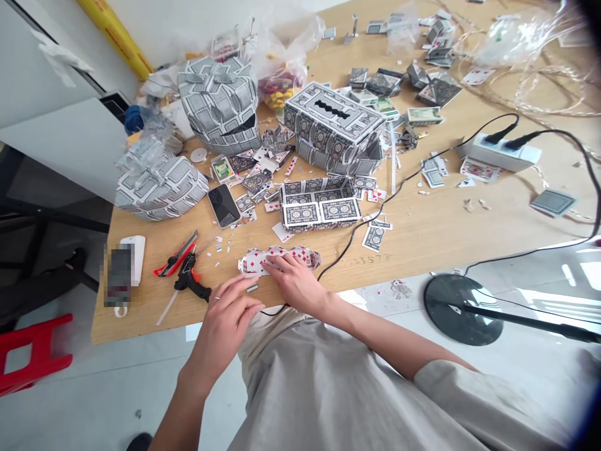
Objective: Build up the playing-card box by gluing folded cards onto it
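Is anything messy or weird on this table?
Yes. Card scraps lie scattered around the card boxes, and one card sits askew near the table edge. More bits have fallen on the floor. Both hands, left and right, press a folded card strip.

Near table edge partly free, far side crowded
Bare wood right of the black cable (pixel 357 235); glue gun (pixel 190 279) and cutter (pixel 176 255) block left; open card tray (pixel 319 203) and phone (pixel 224 205) stand just beyond the hands
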Motion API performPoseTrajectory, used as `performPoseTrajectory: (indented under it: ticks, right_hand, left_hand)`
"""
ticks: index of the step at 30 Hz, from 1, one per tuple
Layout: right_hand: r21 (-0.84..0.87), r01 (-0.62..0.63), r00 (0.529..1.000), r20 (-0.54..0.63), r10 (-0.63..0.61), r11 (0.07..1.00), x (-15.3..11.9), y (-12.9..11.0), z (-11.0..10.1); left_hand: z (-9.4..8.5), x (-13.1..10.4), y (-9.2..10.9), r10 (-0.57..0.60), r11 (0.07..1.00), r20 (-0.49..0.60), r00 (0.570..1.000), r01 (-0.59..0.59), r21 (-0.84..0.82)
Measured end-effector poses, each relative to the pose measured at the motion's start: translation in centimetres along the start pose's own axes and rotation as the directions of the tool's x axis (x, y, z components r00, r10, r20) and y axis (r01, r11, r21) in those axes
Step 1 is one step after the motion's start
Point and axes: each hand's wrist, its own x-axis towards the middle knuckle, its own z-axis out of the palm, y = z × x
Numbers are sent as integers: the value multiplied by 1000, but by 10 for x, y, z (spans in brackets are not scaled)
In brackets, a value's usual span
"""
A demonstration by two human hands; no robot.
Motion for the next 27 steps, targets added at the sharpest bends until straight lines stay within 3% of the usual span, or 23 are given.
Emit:
performPoseTrajectory:
  ticks: [3,5,7,11,14,17,22,24,27]
  right_hand:
    - [0,-3,1000,9,3,1000,0,-1,-2]
    - [10,-1,1000,2,1,1000,-1,-1,-4]
    - [39,16,999,-31,-15,999,-3,-1,-5]
    - [152,88,981,-185,-59,985,-9,1,-11]
    - [226,116,967,-247,-59,967,-19,3,-21]
    - [233,75,971,-240,-17,970,-34,7,-31]
    - [327,13,978,-203,57,945,-65,13,-39]
    - [384,-30,982,-160,99,923,-76,13,-42]
    - [475,-98,985,-76,152,874,-88,8,-51]
  left_hand:
    - [-10,-11,14,20,953,142,990,24,-303]
    - [-11,-15,23,78,865,246,966,57,-499]
    - [-8,-15,32,120,766,282,952,92,-636]
    - [8,-9,41,51,625,248,967,163,-763]
    - [21,-2,39,-89,601,171,981,190,-776]
    - [33,4,32,-246,583,102,964,231,-779]
    - [54,25,20,-363,619,85,928,308,-722]
    - [62,36,16,-298,698,100,949,289,-656]
    - [72,50,12,-85,851,150,985,150,-504]
